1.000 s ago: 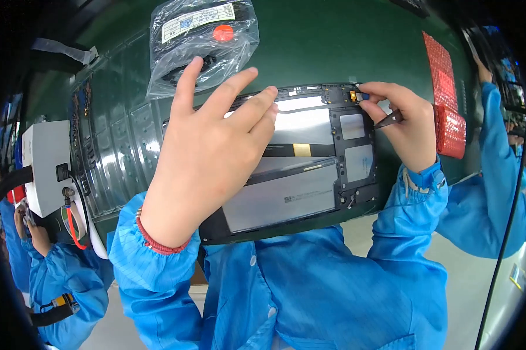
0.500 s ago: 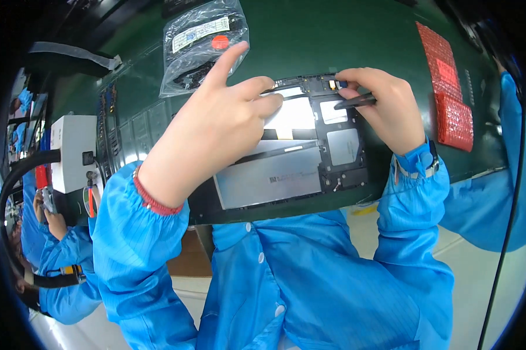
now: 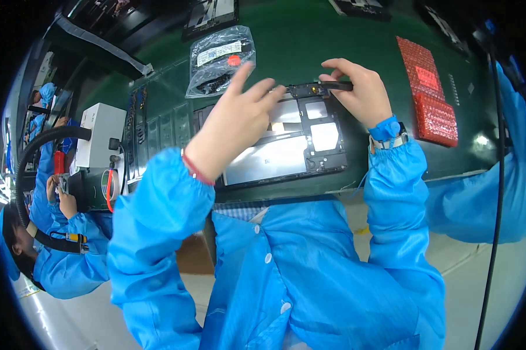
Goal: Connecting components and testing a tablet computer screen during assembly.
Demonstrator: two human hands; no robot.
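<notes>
An opened tablet [image 3: 323,163] lies on the green bench in front of me, its silver battery and dark inner frame showing. Over its upper left part is my left hand [image 3: 235,125], fingers apart and slightly blurred, with nothing seen in them. At the tablet's upper right corner, my right hand [image 3: 362,96] has a slim black stick-like tool [image 3: 337,86] in its curled fingers. The tool lies nearly level, its end beside small parts on the tablet's top edge. Whether it touches them I cannot tell.
Beyond my left hand lies a clear plastic bag [image 3: 219,64] with dark contents. Red bubble wrap [image 3: 429,96] rests at the right. A white box [image 3: 101,135] and a black flexible hose [image 3: 27,157] stand left, near a co-worker's hands [image 3: 65,201]. Another opened tablet [image 3: 210,17] is at the back.
The view has shifted, showing more of the bench's far side. The black tool has swung from slanting over the tablet to nearly level at its top edge. My left fingers are more spread.
</notes>
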